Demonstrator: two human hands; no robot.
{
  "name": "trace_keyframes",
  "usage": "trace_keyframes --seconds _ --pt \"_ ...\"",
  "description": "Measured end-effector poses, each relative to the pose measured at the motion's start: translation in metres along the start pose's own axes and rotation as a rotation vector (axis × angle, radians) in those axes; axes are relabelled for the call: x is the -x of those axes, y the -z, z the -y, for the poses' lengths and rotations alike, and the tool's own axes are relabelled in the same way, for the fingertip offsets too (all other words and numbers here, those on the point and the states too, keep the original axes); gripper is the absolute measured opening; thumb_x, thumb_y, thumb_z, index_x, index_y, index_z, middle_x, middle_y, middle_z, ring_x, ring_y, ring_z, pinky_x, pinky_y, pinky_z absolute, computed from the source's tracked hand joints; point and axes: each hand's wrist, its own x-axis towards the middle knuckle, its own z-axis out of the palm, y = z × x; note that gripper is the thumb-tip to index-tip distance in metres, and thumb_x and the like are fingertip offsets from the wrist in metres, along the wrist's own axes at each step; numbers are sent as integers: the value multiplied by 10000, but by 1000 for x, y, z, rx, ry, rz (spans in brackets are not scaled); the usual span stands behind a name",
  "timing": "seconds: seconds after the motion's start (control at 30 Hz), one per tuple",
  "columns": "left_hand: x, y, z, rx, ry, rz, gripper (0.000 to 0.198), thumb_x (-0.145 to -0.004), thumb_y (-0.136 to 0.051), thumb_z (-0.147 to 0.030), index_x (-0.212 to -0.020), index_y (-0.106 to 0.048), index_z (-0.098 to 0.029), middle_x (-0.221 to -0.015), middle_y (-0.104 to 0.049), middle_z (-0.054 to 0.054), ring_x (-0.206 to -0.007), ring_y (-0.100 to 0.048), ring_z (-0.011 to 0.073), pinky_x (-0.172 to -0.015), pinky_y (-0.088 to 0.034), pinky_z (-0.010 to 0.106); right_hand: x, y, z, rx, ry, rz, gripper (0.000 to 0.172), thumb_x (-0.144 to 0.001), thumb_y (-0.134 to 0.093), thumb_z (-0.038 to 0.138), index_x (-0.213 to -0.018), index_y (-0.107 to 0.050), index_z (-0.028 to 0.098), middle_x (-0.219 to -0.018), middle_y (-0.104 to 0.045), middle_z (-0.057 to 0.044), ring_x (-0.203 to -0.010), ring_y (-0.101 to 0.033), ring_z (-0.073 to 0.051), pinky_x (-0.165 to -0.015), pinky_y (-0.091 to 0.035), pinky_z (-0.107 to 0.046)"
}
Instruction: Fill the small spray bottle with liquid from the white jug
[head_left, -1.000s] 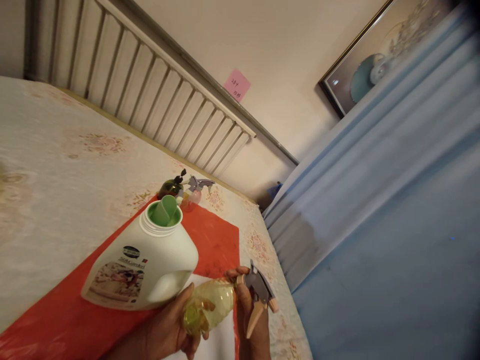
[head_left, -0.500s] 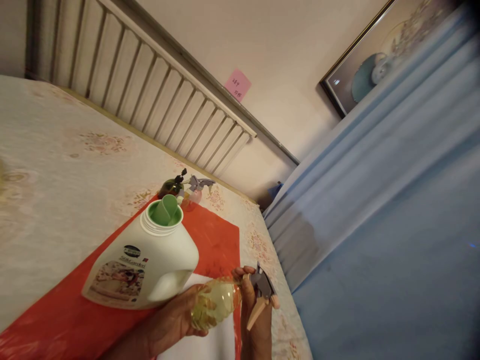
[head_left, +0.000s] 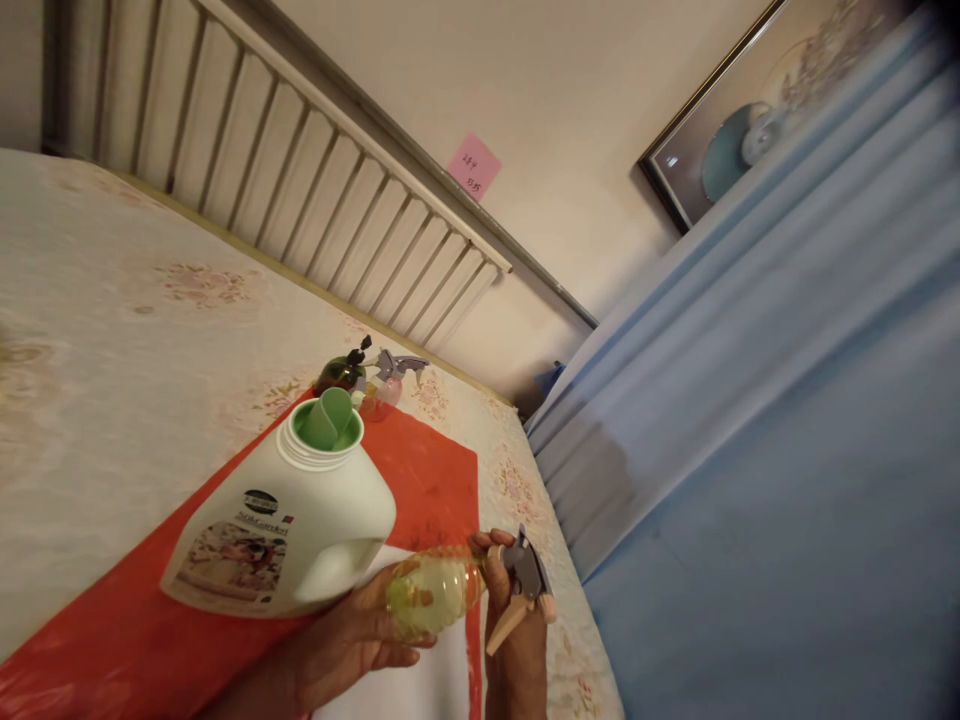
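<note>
A clear yellow spray bottle (head_left: pixel 435 592) lies tilted on its side between my hands, above a white sheet. My left hand (head_left: pixel 367 630) is wrapped round the bottle's body from the left. Round the neck, just below the grey spray head (head_left: pixel 527 570) with its peach trigger, are the fingers of my right hand (head_left: pixel 499 575). The spray head points right and sits at the bottle's neck; whether it is screwed tight I cannot tell. Close by on the left stands a big white detergent jug (head_left: pixel 300 510) with a green pouring spout in its uncapped mouth.
A red sheet (head_left: pixel 427 460) lies on the flowered tablecloth (head_left: pixel 97 330). Behind the jug are a dark green bottle (head_left: pixel 339 375) and a pinkish spray bottle (head_left: pixel 386 390). A radiator (head_left: pixel 300 160) lines the wall; a blue curtain (head_left: pixel 787 420) hangs at right.
The yellow bottle has turned a little and lifted slightly in my hands. The fingers of my left hand have shifted on its body. The jug stays in place.
</note>
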Motion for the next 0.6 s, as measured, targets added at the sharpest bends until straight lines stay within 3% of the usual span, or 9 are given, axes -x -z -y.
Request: trace_keyframes --seconds 0.1,0.2,0.4,0.6 --pt "-7 16 14 37 21 -49 420 -846 -605 -442 -1183 -602 -191 -1025 -710 117 -762 -696 225 -641 -486 303 -1 2 4 57 16 -10 305 -747 -702 406 -948 -659 181 -913 -683 -68 -902 -667 -239 -825 -538 -390" --pt "-11 25 23 98 85 -81 561 -861 -472 -613 -1031 -656 -111 -814 -713 118 -626 -670 208 -535 -473 286 0 2 6 109 11 -9 284 -753 -700 393 -947 -664 188 -877 -684 -46 -880 -661 -217 -806 -539 -355" --pt "-15 21 20 152 19 -75 469 -932 -429 -495 -1222 -560 -151 -1034 -705 127 -742 -668 181 -614 -495 278 3 -4 6 126 -22 32 321 -764 -686 433 -919 -662 152 -922 -701 -85 -861 -676 -236 -793 -541 -362" --pt "-13 24 21 100 -10 -72 476 -910 -448 -524 -1237 -549 -194 -1118 -685 143 -737 -692 215 -609 -478 290 -5 3 -3 162 28 32 232 -797 -646 413 -858 -666 191 -788 -672 -46 -786 -646 -201 -719 -526 -309"
